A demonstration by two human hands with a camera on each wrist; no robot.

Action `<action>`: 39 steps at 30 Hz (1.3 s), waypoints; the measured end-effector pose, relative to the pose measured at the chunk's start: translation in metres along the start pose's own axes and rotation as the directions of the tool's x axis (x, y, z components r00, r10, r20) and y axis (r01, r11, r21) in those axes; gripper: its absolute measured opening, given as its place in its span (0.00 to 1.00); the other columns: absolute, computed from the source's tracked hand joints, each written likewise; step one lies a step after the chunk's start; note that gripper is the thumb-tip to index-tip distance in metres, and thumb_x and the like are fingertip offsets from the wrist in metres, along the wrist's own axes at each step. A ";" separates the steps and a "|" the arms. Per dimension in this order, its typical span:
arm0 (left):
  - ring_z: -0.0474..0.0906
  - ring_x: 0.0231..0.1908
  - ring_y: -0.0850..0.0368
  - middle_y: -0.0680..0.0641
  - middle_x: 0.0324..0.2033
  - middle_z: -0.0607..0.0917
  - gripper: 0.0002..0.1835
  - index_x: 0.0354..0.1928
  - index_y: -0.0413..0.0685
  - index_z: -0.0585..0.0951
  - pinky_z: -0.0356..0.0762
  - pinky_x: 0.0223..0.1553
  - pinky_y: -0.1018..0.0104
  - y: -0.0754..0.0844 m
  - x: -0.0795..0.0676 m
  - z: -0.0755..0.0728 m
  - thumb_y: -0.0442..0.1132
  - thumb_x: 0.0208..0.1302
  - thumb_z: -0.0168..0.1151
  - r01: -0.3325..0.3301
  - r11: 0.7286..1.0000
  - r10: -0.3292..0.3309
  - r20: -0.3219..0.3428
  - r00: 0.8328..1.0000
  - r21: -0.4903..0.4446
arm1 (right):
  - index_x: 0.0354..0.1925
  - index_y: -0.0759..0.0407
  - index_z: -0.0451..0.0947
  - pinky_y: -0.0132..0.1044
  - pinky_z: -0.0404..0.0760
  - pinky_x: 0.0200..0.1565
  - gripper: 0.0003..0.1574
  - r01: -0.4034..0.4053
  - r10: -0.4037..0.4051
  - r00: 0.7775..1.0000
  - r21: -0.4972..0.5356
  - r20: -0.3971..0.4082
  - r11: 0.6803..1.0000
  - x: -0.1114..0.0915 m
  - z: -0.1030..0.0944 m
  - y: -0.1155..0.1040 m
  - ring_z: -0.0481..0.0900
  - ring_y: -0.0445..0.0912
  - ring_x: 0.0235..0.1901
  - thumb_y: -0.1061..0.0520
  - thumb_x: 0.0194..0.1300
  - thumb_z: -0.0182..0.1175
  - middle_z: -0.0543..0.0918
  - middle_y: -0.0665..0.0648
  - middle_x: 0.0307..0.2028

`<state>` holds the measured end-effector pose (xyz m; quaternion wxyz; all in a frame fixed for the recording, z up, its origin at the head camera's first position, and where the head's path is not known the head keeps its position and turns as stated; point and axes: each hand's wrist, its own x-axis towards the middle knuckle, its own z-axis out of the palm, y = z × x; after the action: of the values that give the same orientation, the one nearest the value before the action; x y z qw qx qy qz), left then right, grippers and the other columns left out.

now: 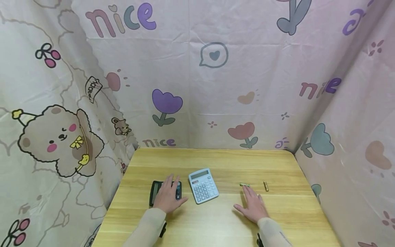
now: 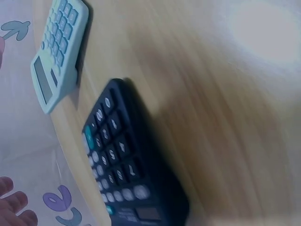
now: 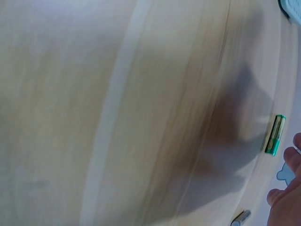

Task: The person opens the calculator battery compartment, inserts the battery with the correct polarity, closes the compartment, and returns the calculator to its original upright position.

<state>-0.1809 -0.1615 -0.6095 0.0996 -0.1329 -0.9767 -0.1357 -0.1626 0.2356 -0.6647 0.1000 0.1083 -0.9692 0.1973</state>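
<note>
"Calculators?"
"Two: black plastic calculator (image 2: 129,155) beneath the left hand (image 1: 168,196), screen end leftward, long axis crosswise; pale-blue calculator (image 1: 203,186)."
"Batteries?"
"Two: green-gold cylindrical battery (image 1: 245,185), crosswise, and gold-toned battery (image 1: 266,186), near the right hand (image 1: 253,207)."
"Fingers apart?"
"Both hands."

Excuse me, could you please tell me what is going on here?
A person is reaching over a wooden table with both hands, neither gripping anything. The left hand is spread above a black calculator. The right hand is open near a green battery, with a second battery a little further right. A pale blue calculator lies between the hands, untouched.
</note>
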 end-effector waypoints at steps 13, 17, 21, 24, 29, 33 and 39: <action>0.54 0.64 0.42 0.39 0.66 0.56 0.53 0.69 0.49 0.57 0.57 0.60 0.44 0.012 0.020 0.013 0.67 0.43 0.64 -0.005 0.998 0.007 0.030 1.000 -0.055 | 0.66 0.60 0.57 0.68 0.51 0.57 0.60 -0.018 0.018 1.000 0.019 0.011 1.000 0.016 0.014 -0.020 0.59 0.58 0.62 0.28 0.46 0.61 0.62 0.61 0.64; 0.54 0.64 0.42 0.38 0.65 0.58 0.53 0.68 0.48 0.57 0.56 0.61 0.45 0.017 0.028 0.018 0.68 0.43 0.63 -0.023 0.999 0.025 0.044 0.999 -0.049 | 0.65 0.60 0.59 0.70 0.52 0.55 0.59 0.003 -0.003 1.000 0.019 -0.010 1.000 0.022 0.019 -0.027 0.60 0.59 0.61 0.28 0.45 0.62 0.64 0.62 0.63; 0.53 0.64 0.42 0.38 0.66 0.57 0.54 0.69 0.50 0.56 0.53 0.63 0.47 0.024 0.036 0.022 0.69 0.43 0.63 -0.030 0.999 0.032 0.071 0.997 -0.033 | 0.66 0.58 0.58 0.70 0.50 0.56 0.59 0.002 -0.002 1.000 0.017 -0.004 1.000 0.027 0.022 -0.034 0.61 0.60 0.60 0.28 0.45 0.62 0.63 0.61 0.63; 0.52 0.64 0.41 0.38 0.66 0.57 0.54 0.69 0.50 0.56 0.51 0.63 0.47 0.030 0.042 0.023 0.69 0.43 0.63 -0.041 0.999 0.042 0.084 0.996 -0.018 | 0.67 0.57 0.58 0.70 0.49 0.57 0.60 -0.005 0.005 1.000 0.019 0.002 1.000 0.031 0.024 -0.040 0.61 0.59 0.61 0.28 0.44 0.62 0.63 0.61 0.63; 0.53 0.64 0.41 0.38 0.66 0.57 0.54 0.68 0.49 0.58 0.51 0.63 0.48 0.039 0.051 0.027 0.69 0.42 0.63 -0.052 0.999 0.053 0.090 0.995 -0.011 | 0.66 0.57 0.58 0.70 0.49 0.57 0.61 0.000 0.000 1.000 0.020 0.014 1.000 0.038 0.032 -0.049 0.60 0.58 0.61 0.26 0.43 0.62 0.64 0.60 0.63; 0.52 0.64 0.41 0.38 0.66 0.56 0.53 0.68 0.49 0.58 0.52 0.63 0.48 0.043 0.057 0.031 0.69 0.43 0.62 -0.038 0.999 0.040 0.123 0.992 -0.015 | 0.66 0.57 0.58 0.68 0.51 0.57 0.61 0.011 -0.011 1.000 0.000 0.027 1.000 0.042 0.039 -0.058 0.60 0.57 0.61 0.25 0.43 0.61 0.64 0.60 0.62; 0.51 0.65 0.42 0.39 0.67 0.54 0.53 0.69 0.52 0.56 0.55 0.62 0.47 0.045 0.062 0.036 0.69 0.44 0.62 0.012 1.000 -0.007 0.189 0.982 -0.024 | 0.65 0.60 0.60 0.65 0.54 0.58 0.63 0.016 -0.017 1.000 0.013 0.024 1.000 0.049 0.044 -0.073 0.62 0.56 0.60 0.26 0.40 0.64 0.66 0.62 0.61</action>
<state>-0.2317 -0.0947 -0.6182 0.0042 -0.1416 -0.9806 -0.1353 -0.1980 0.1440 -0.6669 0.0891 0.1194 -0.9681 0.2013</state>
